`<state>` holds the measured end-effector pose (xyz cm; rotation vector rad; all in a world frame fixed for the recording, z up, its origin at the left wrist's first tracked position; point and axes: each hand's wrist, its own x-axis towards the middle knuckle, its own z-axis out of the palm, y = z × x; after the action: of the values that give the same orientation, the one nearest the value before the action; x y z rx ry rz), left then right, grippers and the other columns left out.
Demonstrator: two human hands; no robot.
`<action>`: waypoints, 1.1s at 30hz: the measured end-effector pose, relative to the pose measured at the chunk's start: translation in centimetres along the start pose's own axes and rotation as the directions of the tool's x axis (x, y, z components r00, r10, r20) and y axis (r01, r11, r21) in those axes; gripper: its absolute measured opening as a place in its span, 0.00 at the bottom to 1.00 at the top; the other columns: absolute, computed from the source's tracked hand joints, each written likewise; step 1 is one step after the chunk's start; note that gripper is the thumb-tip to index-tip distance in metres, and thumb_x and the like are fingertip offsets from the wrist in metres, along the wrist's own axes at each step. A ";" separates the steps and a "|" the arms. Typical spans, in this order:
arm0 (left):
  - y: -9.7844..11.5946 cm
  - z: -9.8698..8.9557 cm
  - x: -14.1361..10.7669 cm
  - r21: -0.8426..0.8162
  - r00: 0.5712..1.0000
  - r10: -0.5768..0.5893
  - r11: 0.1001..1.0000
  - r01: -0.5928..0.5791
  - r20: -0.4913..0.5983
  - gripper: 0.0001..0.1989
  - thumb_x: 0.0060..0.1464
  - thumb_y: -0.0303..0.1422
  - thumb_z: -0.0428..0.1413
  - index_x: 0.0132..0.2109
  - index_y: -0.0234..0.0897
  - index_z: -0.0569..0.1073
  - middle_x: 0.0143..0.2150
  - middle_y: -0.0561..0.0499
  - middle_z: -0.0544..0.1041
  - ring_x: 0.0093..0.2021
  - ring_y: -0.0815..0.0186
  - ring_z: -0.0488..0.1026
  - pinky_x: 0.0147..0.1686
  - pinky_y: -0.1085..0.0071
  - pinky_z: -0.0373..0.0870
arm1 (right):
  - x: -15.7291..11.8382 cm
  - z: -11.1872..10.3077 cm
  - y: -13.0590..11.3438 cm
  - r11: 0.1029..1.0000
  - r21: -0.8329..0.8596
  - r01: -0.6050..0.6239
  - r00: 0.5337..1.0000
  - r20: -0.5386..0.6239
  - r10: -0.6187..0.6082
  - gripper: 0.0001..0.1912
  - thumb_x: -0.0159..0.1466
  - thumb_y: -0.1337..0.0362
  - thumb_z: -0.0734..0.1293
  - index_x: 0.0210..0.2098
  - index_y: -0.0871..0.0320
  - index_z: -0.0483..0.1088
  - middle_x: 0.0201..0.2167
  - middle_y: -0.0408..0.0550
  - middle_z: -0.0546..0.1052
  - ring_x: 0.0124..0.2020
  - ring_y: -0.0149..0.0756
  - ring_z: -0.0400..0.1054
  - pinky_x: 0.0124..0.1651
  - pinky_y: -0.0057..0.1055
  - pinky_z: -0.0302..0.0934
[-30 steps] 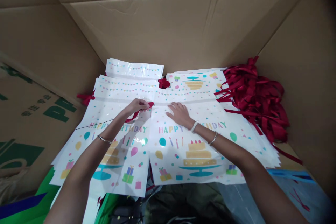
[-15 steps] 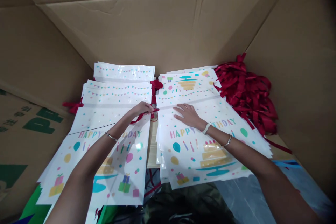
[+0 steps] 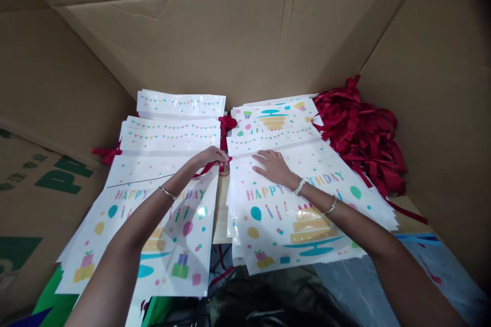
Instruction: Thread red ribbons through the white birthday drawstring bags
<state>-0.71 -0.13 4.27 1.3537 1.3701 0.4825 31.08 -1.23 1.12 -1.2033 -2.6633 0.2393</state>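
Observation:
My left hand (image 3: 211,157) pinches a red ribbon (image 3: 205,169) close to the left edge of the right-hand stack. Part of the ribbon trails back under the wrist, and its tip meets the edge of the top bag. My right hand (image 3: 273,167) lies flat with spread fingers on the right stack of white "Happy Birthday" plastic bags (image 3: 268,235). Beneath my left forearm is a second stack of the same printed bags (image 3: 126,163). A red ribbon bow (image 3: 228,122) pokes out between the stacks, and another ribbon end (image 3: 107,155) sticks out at far left.
Tall cardboard walls (image 3: 215,46) enclose the work surface at the back and both sides. A heap of red ribbons (image 3: 364,133) rests at the right against the wall. Clear plastic-wrapped material (image 3: 383,286) lies at lower right, and green sheets (image 3: 53,291) at lower left.
My left hand has shifted very slightly, still pinching the ribbon at the bag's edge. My right hand stays flat on the bags. The whole view has moved a little.

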 end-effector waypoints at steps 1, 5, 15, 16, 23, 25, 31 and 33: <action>0.1 0.2 0.1 -0.020 1.000 -0.007 1.000 0.007 -0.001 0.05 0.43 0.33 0.65 0.28 0.35 0.82 0.29 0.45 0.81 0.26 0.67 0.72 0.27 0.73 0.66 | 0.0 -0.2 0.0 1.000 -0.005 0.002 1.000 0.005 -0.002 0.29 0.76 0.47 0.56 0.71 0.50 0.65 0.70 0.54 0.65 0.65 0.51 0.57 0.63 0.46 0.50; 0.3 0.6 0.5 -0.058 1.000 -0.012 0.998 0.012 0.007 0.06 0.43 0.34 0.67 0.28 0.35 0.81 0.31 0.44 0.82 0.29 0.65 0.75 0.32 0.72 0.71 | 1.2 -1.4 -0.9 0.998 -0.051 0.027 0.997 0.070 -0.023 0.30 0.75 0.49 0.58 0.74 0.47 0.60 0.65 0.57 0.69 0.60 0.54 0.61 0.60 0.47 0.50; -0.7 0.7 2.0 -0.105 1.000 -0.011 0.994 0.014 0.029 0.13 0.41 0.39 0.71 0.29 0.35 0.81 0.28 0.44 0.82 0.28 0.63 0.77 0.34 0.68 0.74 | 4.9 -0.1 -4.8 0.996 -0.038 0.085 0.993 0.086 -0.081 0.35 0.72 0.37 0.58 0.71 0.45 0.65 0.62 0.58 0.68 0.59 0.52 0.59 0.59 0.46 0.51; -0.8 0.8 2.1 -0.115 0.999 -0.020 0.993 0.024 0.032 0.13 0.40 0.39 0.71 0.29 0.35 0.81 0.28 0.44 0.82 0.28 0.63 0.78 0.34 0.68 0.74 | 4.8 0.2 -4.6 0.997 -0.021 0.070 0.995 0.073 -0.068 0.35 0.72 0.37 0.57 0.72 0.45 0.64 0.62 0.58 0.68 0.60 0.52 0.59 0.60 0.45 0.51; -0.9 0.8 3.0 -0.143 0.997 -0.076 0.987 0.076 0.002 0.12 0.37 0.37 0.72 0.27 0.35 0.80 0.28 0.45 0.82 0.27 0.63 0.78 0.27 0.72 0.70 | 4.5 0.7 -4.0 0.999 -0.005 0.054 0.997 0.049 -0.054 0.38 0.72 0.36 0.56 0.70 0.51 0.65 0.63 0.59 0.67 0.61 0.51 0.57 0.61 0.45 0.49; -1.0 0.9 3.2 -0.137 0.996 -0.090 0.987 0.087 -0.012 0.13 0.37 0.37 0.73 0.27 0.35 0.80 0.26 0.45 0.81 0.26 0.63 0.77 0.24 0.73 0.67 | 4.4 0.8 -4.1 0.998 -0.026 0.066 0.997 0.037 -0.065 0.37 0.72 0.36 0.55 0.70 0.51 0.65 0.63 0.59 0.67 0.60 0.51 0.58 0.60 0.45 0.49; -0.8 0.7 2.1 -0.207 0.990 -0.132 0.968 0.139 0.050 0.18 0.37 0.40 0.75 0.30 0.34 0.80 0.31 0.41 0.83 0.30 0.58 0.81 0.32 0.68 0.75 | 4.1 1.0 -4.4 0.995 -0.069 0.076 0.997 0.004 -0.075 0.37 0.72 0.37 0.56 0.70 0.54 0.66 0.63 0.59 0.68 0.59 0.52 0.59 0.59 0.44 0.50; -0.6 0.5 1.5 -0.192 0.986 -0.142 0.969 0.156 0.089 0.19 0.37 0.42 0.75 0.31 0.33 0.81 0.32 0.40 0.84 0.32 0.57 0.82 0.36 0.66 0.77 | 4.1 1.0 -4.4 0.995 -0.066 0.076 0.997 0.004 -0.075 0.37 0.72 0.37 0.57 0.69 0.54 0.67 0.64 0.60 0.68 0.59 0.52 0.59 0.58 0.44 0.50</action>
<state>-0.16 0.88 3.02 1.0878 1.3149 0.4502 25.00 -1.06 1.70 -1.1184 -2.7312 0.1411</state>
